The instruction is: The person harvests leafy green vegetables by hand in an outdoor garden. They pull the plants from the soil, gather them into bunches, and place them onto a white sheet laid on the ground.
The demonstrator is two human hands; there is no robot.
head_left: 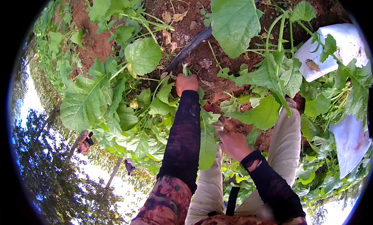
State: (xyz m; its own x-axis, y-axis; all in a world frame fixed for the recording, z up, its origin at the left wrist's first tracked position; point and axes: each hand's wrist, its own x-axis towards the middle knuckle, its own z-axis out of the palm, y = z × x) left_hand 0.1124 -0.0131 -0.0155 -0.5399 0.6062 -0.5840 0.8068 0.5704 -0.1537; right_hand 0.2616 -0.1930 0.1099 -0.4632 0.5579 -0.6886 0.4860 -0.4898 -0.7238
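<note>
1. Camo jacket (163, 201) and black sleeves (182, 128) are closest to the camera, with my light trousers (285, 147) just past them, knees on either side of my right hand.
2. Left hand (187, 84) is stretched out ahead of me, fist curled tight around a small green tuft (186, 69) that pokes out past the knuckles, right beside a black hose (188, 50) on the dirt.
3. Right hand (234, 144) is down between my knees, fingers bent in. Can't tell if it's got hold of anything, since the fingertips are hidden.
4. Long green leaf (208, 143) hangs between my two arms, with something small and red (209, 108) on the soil (235, 126) just above it, too partly covered to call.
5. Big leafy plants (83, 104) crowd my left, more on my right.
6. Two white sheets (347, 40) lie among the greens far right, the upper one with a dry brown leaf (312, 65) on it.
</note>
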